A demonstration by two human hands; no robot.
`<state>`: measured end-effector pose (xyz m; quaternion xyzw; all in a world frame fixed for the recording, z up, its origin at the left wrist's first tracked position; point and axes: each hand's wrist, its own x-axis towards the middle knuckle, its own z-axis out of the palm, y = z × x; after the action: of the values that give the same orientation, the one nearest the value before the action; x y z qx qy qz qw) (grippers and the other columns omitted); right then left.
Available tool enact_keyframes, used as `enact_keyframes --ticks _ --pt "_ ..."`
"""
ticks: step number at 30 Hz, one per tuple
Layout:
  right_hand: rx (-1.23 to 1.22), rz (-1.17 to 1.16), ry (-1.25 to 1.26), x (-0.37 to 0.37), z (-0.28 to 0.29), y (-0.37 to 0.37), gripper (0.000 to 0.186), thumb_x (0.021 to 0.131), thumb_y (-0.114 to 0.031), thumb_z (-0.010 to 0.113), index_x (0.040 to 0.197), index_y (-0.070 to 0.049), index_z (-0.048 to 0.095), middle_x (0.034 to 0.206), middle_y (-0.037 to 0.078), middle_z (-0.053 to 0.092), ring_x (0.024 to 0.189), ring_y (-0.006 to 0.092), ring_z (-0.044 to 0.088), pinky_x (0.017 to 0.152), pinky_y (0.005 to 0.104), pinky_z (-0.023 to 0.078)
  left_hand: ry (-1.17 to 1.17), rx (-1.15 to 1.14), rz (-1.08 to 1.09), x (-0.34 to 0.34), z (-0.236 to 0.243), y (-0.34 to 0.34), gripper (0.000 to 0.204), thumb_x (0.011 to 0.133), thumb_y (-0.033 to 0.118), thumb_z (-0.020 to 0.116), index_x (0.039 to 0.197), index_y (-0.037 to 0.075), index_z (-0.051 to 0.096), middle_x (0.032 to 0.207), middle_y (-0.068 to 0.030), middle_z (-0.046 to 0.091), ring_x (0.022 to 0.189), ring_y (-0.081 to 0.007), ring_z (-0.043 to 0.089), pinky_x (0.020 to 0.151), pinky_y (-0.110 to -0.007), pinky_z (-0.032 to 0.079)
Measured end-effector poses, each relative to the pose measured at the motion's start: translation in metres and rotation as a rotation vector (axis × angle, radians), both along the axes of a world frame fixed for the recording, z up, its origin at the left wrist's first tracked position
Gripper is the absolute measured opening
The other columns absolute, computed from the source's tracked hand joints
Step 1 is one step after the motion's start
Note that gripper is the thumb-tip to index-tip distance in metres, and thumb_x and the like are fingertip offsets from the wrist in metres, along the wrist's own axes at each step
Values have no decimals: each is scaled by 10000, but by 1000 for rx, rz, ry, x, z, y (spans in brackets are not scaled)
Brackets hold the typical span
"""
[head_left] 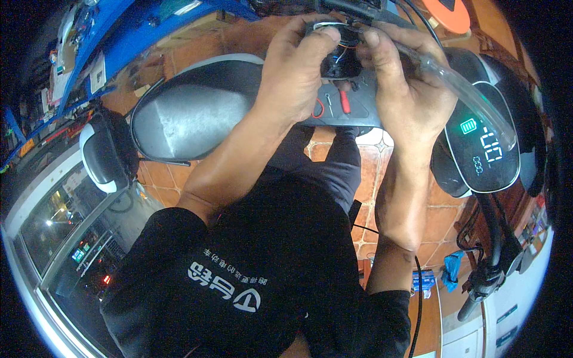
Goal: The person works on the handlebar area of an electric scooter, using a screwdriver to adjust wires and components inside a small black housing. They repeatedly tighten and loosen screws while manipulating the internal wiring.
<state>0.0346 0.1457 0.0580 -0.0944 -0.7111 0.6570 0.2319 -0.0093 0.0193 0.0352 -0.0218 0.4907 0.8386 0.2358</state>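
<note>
My left hand (295,74) is closed around the left side of a small black housing (341,68), its thumb on the top edge. Thin coloured wires (342,51) show inside the housing's open face. At its right side my right hand (412,89) has its fingers curled, with the thumb bent near the wires. A long clear tube-like piece (468,89) runs from between my right fingers down over the display; its inner end is hidden. Below the housing, a red-handled tool (345,102) and a small metal tool (329,102) lie on the scooter's grey footboard (364,107).
The black scooter seat (194,110) is at the left. On the right, a lit display (486,137) sits above a handlebar grip (471,307). Blue shelving (89,48) stands at the upper left, and an orange part (447,15) is at the top right. Tiles (373,161) cover the floor.
</note>
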Motion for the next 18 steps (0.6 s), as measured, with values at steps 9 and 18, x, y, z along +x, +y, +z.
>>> enact_keyframes --ticks 9,18 --pt "59 0 46 0 -4 -4 135 866 -32 676 969 48 641 849 102 691 732 116 651 677 228 539 -22 -92 153 5 8 11 232 855 55 517 1075 -4 558 927 -104 603 760 -164 604 569 -299 526" --pt "-9 1 72 1 -11 -2 151 870 -32 672 994 47 641 875 119 698 752 129 664 696 241 550 23 40 250 7 -7 19 187 844 15 529 1023 -11 578 932 -85 619 823 -146 587 759 -278 494"
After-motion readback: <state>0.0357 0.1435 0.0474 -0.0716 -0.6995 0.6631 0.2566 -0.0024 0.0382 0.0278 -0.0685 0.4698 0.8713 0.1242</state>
